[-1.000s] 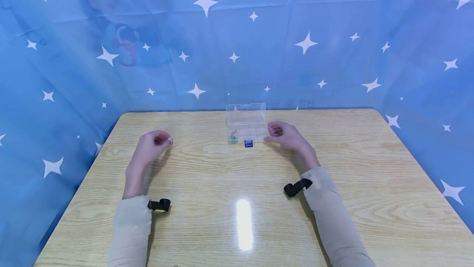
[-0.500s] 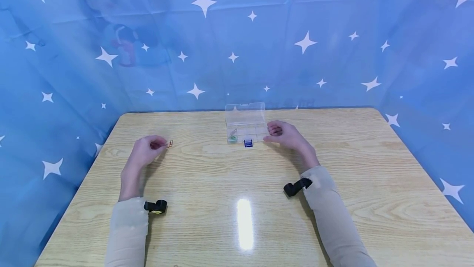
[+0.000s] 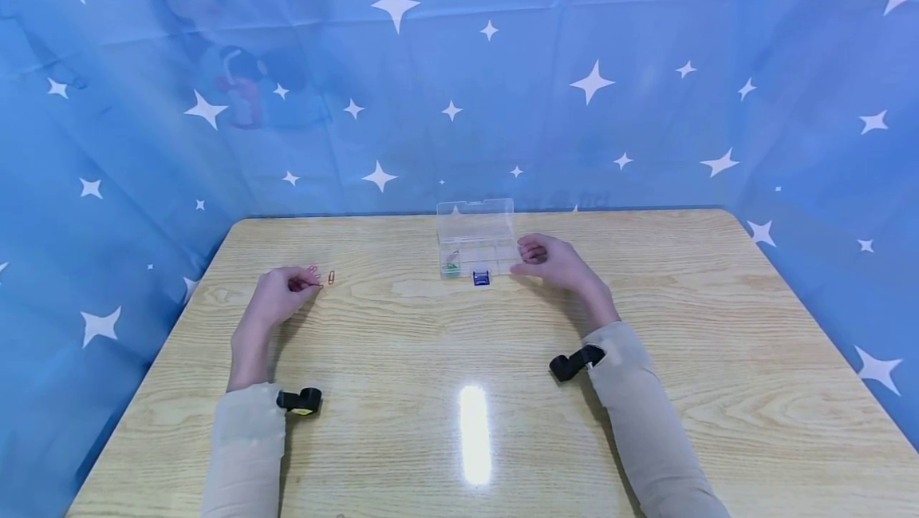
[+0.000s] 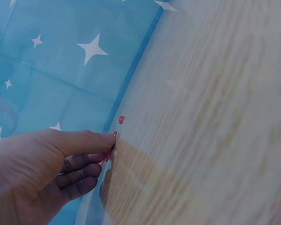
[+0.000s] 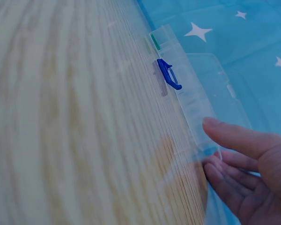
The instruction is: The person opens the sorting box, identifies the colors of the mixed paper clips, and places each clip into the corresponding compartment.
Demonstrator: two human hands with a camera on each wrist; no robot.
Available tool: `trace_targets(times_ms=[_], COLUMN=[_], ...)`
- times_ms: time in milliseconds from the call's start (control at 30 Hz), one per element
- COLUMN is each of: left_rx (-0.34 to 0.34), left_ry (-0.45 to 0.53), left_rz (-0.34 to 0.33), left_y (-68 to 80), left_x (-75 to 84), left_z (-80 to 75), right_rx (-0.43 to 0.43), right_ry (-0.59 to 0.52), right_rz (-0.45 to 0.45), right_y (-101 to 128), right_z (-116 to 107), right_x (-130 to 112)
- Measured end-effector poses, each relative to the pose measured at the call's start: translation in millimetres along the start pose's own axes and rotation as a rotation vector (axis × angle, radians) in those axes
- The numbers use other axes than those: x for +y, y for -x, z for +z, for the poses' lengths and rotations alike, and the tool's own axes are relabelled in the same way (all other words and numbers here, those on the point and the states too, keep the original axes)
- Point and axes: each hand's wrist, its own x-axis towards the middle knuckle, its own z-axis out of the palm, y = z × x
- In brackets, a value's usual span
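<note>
Since a second ago, the left hand (image 3: 276, 294) has drawn back slightly toward the person, leaving the small red wire paperclip (image 3: 331, 278) lying on the light wooden table (image 3: 459, 358) just past its fingertips (image 4: 107, 138), which seem to pinch another red clip. Its remaining fingers curl loosely. Beside the clear plastic compartment box (image 3: 477, 243), the right hand (image 3: 549, 262) rests with relaxed fingers, steadying it. A low, flat pinch would likely lift the clip cleanly.
</note>
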Motion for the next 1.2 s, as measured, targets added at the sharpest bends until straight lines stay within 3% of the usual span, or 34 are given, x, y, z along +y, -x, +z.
trace_targets(times_ms=[600, 1200], left_rx=[0.012, 0.035], left_ry=[0.037, 0.078], left_rz=[0.013, 0.022], left_y=[1.1, 0.6], left_x=[0.3, 14.8], left_z=[-0.1, 0.0], right_rx=[-0.007, -0.008], right_ry=[0.000, 0.020], right_rz=[0.009, 0.009], right_y=[1.0, 0.1], right_z=[1.2, -1.0], right_x=[-0.6, -0.7])
